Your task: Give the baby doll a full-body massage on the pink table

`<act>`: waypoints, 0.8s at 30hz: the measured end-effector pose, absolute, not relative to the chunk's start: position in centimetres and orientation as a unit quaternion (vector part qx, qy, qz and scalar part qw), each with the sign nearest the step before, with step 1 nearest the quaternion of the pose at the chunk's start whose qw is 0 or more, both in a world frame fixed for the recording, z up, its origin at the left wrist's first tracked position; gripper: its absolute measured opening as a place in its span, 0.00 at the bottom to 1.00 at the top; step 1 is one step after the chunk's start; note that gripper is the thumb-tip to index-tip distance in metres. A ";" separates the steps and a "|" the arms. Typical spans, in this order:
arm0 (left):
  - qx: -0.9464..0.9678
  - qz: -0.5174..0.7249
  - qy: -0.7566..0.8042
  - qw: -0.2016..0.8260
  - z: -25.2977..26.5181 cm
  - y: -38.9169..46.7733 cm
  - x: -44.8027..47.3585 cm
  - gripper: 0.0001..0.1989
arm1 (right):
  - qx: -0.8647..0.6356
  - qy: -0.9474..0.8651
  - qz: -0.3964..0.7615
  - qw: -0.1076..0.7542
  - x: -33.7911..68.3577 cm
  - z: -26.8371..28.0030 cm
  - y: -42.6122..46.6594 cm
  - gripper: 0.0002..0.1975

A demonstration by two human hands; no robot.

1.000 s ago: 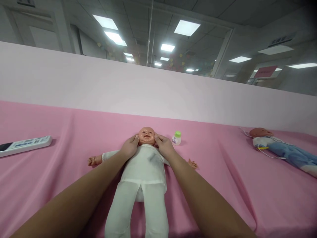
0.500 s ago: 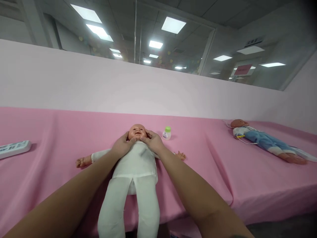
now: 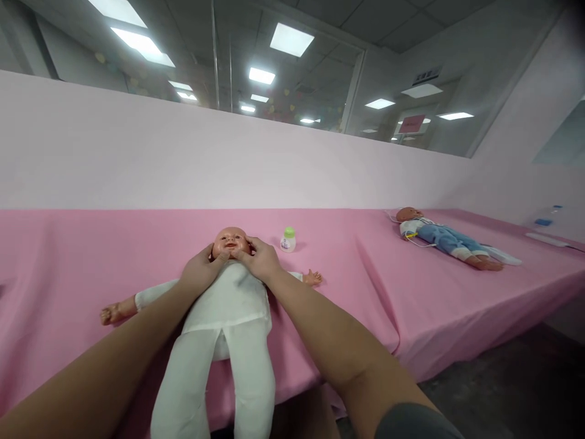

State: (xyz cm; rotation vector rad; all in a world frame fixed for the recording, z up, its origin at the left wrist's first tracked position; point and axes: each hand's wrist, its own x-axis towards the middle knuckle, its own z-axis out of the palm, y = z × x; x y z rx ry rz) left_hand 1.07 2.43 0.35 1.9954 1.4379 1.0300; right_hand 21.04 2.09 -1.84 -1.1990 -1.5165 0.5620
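A baby doll in white clothes (image 3: 231, 305) lies on its back on the pink-covered table (image 3: 68, 256), arms spread, legs hanging toward me. My left hand (image 3: 201, 269) rests against the left side of the doll's head (image 3: 230, 241), fingertips at its chin. My right hand (image 3: 260, 259) touches the right cheek and chin. Both hands cup the doll's face from below. A small white bottle with a green cap (image 3: 287, 239) stands just right of the head.
A second doll in blue clothes (image 3: 445, 238) lies farther right on the table with a thin cord beside it. Small items (image 3: 546, 228) sit at the far right end. A pale wall runs behind; dark floor shows at lower right.
The view has swung right, so the remote on the left has left the frame. My fingertips have slid from the doll's cheeks toward its chin.
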 end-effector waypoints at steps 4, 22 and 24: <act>0.729 0.354 0.541 0.225 0.6 2.3 1.2 0.34 | -0.537 -0.626 0.233 0.515 20.8 -1.6 1.9 0.39; 0.714 0.408 0.527 0.213 -1.7 3.4 0.4 0.30 | -0.421 -0.542 0.401 0.607 22.0 -2.9 3.6 0.22; 0.718 0.406 0.523 0.215 -1.6 3.3 0.2 0.30 | -0.432 -0.555 0.375 0.604 22.1 -2.6 3.4 0.19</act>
